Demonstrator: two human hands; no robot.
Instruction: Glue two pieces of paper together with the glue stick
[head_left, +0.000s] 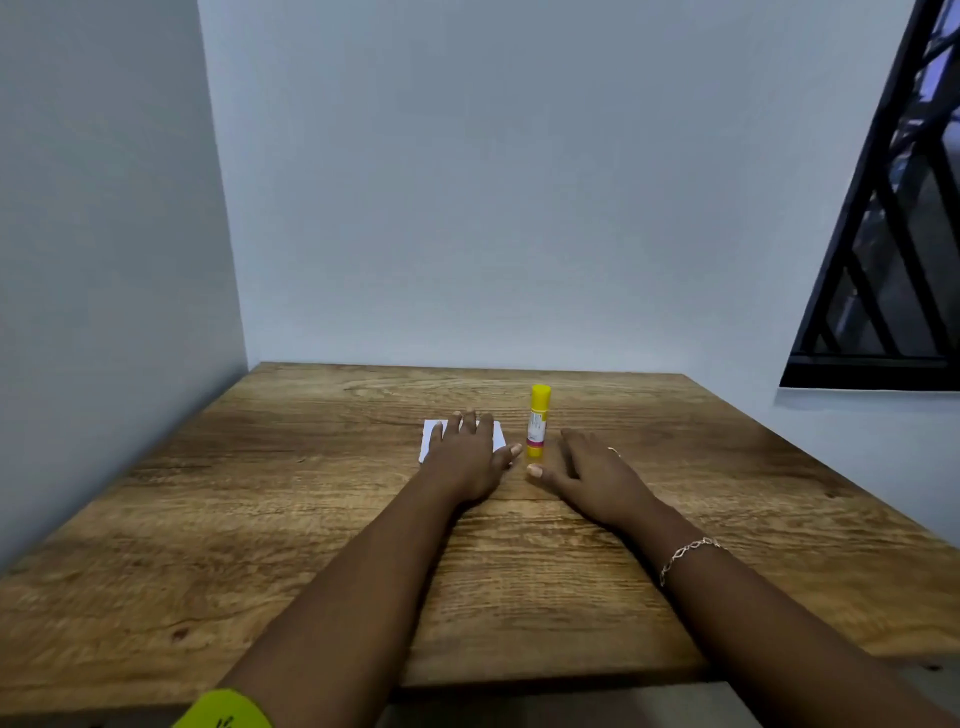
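Yellow glue stick (538, 422): upright, capped, likely light, rigid; grasp mid-barrel. Left hand (464, 457) flat on paper (430, 439); right hand (589, 470) open, empty.

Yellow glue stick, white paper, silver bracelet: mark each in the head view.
Yellow glue stick (538, 423), head view, on the white label of the upright tube.
White paper (430, 435), head view, on the bare left corner beside the left hand.
Silver bracelet (687, 552), head view, on the chain across the right wrist.

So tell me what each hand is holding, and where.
Nothing is gripped. The left hand lies flat on the white paper; the right hand rests open beside the upright glue stick.
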